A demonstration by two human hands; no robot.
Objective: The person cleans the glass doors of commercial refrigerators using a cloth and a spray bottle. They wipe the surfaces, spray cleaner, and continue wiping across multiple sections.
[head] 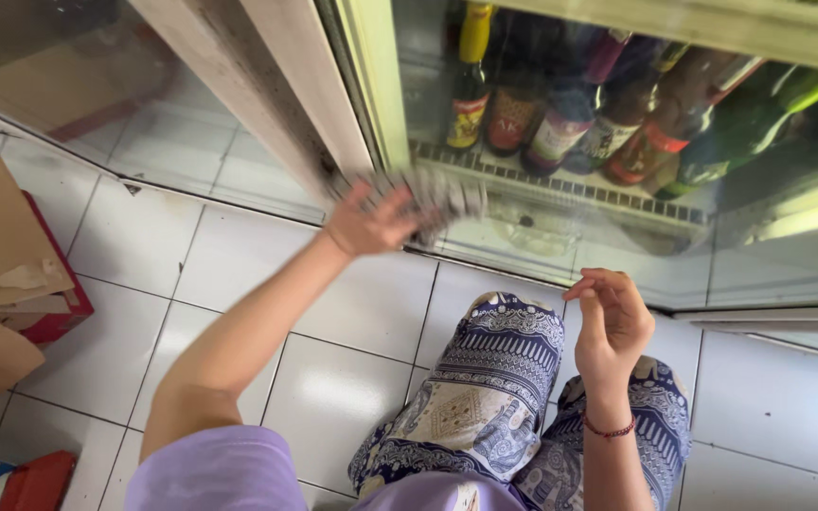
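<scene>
The left hand (371, 220) is clamped on a grey cloth (442, 194), blurred, pressed against the lower edge of the fridge's glass door (560, 180) at twelve o'clock. The right hand (613, 317), at three o'clock, hangs empty with fingers loosely curled. Bottles (560, 104) stand on the rack behind the glass. Wiping well likely means flat pressure and overlapping strokes along the frame (267, 85).

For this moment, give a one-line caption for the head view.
Left hand presses a grey cloth against a glass-door bottle fridge; right hand hovers empty.
</scene>
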